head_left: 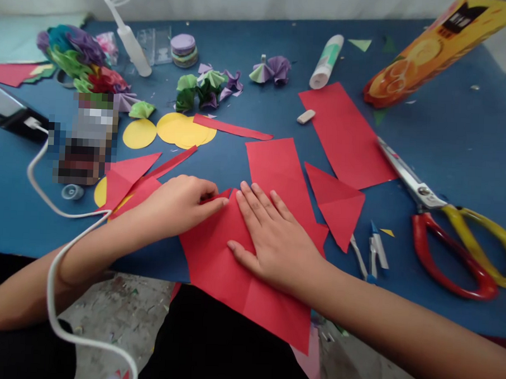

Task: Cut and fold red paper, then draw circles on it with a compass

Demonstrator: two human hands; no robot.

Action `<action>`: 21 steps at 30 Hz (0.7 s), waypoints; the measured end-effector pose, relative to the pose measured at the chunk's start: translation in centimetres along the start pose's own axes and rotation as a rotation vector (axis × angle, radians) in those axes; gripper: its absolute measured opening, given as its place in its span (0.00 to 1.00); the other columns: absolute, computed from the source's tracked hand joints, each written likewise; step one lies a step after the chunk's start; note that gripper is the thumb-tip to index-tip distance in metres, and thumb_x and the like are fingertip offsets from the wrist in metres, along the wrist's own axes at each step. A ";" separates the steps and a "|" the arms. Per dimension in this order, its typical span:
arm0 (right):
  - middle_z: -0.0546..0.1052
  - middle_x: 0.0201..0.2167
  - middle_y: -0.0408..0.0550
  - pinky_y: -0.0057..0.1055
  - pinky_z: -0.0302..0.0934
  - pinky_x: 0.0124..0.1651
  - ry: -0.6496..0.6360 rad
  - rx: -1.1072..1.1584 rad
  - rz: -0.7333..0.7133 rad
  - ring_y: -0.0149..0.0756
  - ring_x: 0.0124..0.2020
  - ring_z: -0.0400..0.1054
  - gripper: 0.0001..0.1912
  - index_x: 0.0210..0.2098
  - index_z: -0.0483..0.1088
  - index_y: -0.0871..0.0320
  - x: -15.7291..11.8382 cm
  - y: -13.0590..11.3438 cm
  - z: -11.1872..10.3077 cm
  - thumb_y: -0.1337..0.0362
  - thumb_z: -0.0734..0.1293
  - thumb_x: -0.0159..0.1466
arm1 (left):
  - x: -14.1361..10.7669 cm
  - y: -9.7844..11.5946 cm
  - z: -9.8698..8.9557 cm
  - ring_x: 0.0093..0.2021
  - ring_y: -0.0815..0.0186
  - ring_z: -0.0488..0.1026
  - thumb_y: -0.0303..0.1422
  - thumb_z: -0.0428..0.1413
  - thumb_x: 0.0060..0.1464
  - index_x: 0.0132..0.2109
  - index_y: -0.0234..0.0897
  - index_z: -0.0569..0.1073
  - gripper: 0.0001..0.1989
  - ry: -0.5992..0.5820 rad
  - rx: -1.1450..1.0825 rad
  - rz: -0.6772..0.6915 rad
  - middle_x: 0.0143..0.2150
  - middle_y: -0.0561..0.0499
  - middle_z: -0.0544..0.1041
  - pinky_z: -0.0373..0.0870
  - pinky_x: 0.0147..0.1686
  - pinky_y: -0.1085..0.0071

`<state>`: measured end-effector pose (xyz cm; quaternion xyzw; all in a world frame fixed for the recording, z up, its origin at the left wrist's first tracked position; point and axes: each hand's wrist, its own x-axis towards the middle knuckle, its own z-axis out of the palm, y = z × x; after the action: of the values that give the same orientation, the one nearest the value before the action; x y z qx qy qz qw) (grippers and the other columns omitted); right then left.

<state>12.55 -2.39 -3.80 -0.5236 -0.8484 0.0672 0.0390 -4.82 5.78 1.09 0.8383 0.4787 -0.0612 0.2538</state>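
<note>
A large sheet of red paper [224, 266] lies at the table's front edge, its near part jutting past the edge over my lap. My right hand [276, 241] is pressed flat on it, fingers stretched out and thumb apart. At the sheet's upper left, my left hand [185, 203] has its fingers curled and its thumb against the paper, pinching the raised edge. Its fingertips are partly hidden. Beyond my right hand is another red paper piece [275, 162]. A creased red triangle [340, 201] lies to its right.
Large scissors [424, 194] lie at the right, near a compass-like tool [376, 248]. A white cable [72, 254] crosses over my left forearm. Yellow paper circles [180, 129], a glue stick [327, 61], an eraser [306, 116] and an orange snack packet [422, 57] are farther back.
</note>
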 end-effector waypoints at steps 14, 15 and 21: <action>0.47 0.67 0.60 0.45 0.39 0.67 0.023 -0.002 -0.013 0.47 0.68 0.40 0.39 0.65 0.47 0.72 0.1 0.1 0.1 0.49 0.54 0.64 | -2.4 -2.1 0.3 0.20 0.71 0.61 0.48 0.48 0.56 0.26 0.37 0.65 0.20 0.010 -0.425 -0.165 0.18 0.57 0.62 0.54 0.20 0.77; 0.47 0.67 0.60 0.45 0.39 0.67 0.026 -0.006 -0.014 0.47 0.68 0.40 0.39 0.65 0.47 0.72 0.1 0.1 0.2 0.49 0.54 0.64 | -2.9 -2.3 0.2 0.20 0.70 0.64 0.49 0.50 0.54 0.28 0.38 0.67 0.19 -0.037 -0.504 -0.212 0.18 0.58 0.64 0.57 0.20 0.77; 0.48 0.67 0.61 0.46 0.41 0.67 0.041 -0.038 -0.028 0.47 0.68 0.41 0.40 0.65 0.47 0.72 0.0 0.1 0.3 0.48 0.53 0.65 | -5.6 -3.0 1.3 0.13 0.74 0.62 0.48 0.52 0.53 0.24 0.36 0.64 0.20 -0.153 -0.520 -0.321 0.16 0.57 0.69 0.55 0.14 0.79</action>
<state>12.63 -2.31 -4.10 -0.5136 -0.8558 0.0400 0.0473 -10.13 2.09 0.82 0.6521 0.5839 -0.0386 0.4820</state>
